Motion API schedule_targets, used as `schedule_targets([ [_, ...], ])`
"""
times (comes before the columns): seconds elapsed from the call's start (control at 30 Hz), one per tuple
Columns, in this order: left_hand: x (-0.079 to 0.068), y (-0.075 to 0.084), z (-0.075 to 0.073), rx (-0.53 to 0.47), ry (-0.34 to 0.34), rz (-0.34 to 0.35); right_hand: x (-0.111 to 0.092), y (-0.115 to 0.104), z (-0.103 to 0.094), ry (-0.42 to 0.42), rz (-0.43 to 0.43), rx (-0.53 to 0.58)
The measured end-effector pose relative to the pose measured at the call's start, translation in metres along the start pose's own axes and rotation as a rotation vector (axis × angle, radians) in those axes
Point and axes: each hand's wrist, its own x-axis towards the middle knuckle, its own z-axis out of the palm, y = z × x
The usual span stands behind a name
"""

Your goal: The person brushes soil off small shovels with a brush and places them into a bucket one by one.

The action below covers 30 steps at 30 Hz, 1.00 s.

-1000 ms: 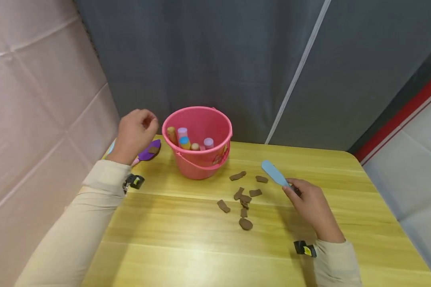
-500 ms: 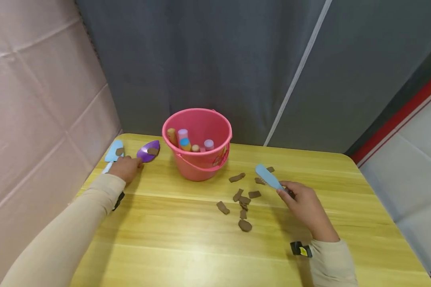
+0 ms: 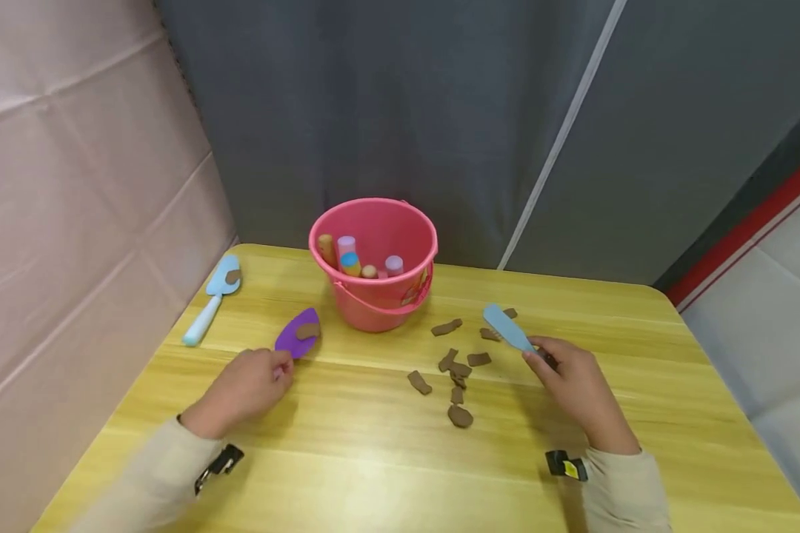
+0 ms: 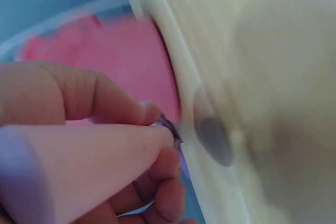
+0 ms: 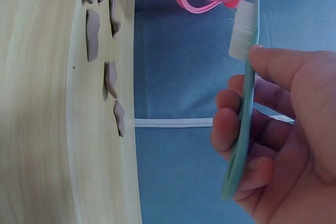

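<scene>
My left hand point(image 3: 243, 389) grips a toy shovel by its pink handle point(image 4: 100, 163). The shovel's purple blade point(image 3: 290, 339) points away from me, low over the table, and carries a flat brown piece point(image 3: 308, 331) that looks like clay. In my right hand point(image 3: 576, 381) is a light blue-green brush point(image 5: 244, 114), pinched between thumb and fingers with its white bristles point(image 5: 241, 32) facing left in the right wrist view. Several flat brown pieces, among them a rounded one point(image 3: 460, 416), lie scattered on the table left of the brush.
A pink bucket point(image 3: 380, 307) with capped tubes and wooden-looking rods inside stands at the back, between my hands. A light blue shovel point(image 3: 203, 320) bearing another brown piece point(image 3: 232, 277) lies at the left edge of the wooden table point(image 3: 367, 474). Behind hangs a dark grey curtain point(image 3: 400, 111).
My left hand came down to the purple shovel, took hold of its handle and drew it nearer and to the right. The right hand stays in almost the same place with the brush.
</scene>
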Motion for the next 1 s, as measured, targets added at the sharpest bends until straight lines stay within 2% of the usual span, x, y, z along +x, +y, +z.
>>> schedule_targets([
  [0.07, -0.014, 0.018, 0.008, 0.018, 0.021, 0.032, 0.000, -0.001, 0.000, 0.004, -0.003, -0.002],
  [0.17, -0.019, 0.043, 0.022, 0.046, 0.082, 0.088, 0.001, -0.003, -0.001, 0.014, -0.013, -0.005],
  [0.27, -0.012, 0.067, 0.036, 0.055, 0.157, 0.141, 0.004, -0.006, -0.001, 0.013, -0.028, -0.006],
  [0.5, 0.015, 0.114, 0.062, -0.007, 0.288, 0.178, 0.010, -0.013, -0.002, 0.012, -0.033, -0.026],
  [0.73, 0.025, 0.144, 0.083, -0.027, 0.308, 0.202, 0.014, -0.024, 0.016, -0.004, -0.118, -0.087],
  [1.0, 0.023, 0.157, 0.093, 0.059, 0.256, 0.198, 0.011, -0.038, 0.036, -0.037, -0.219, -0.217],
])
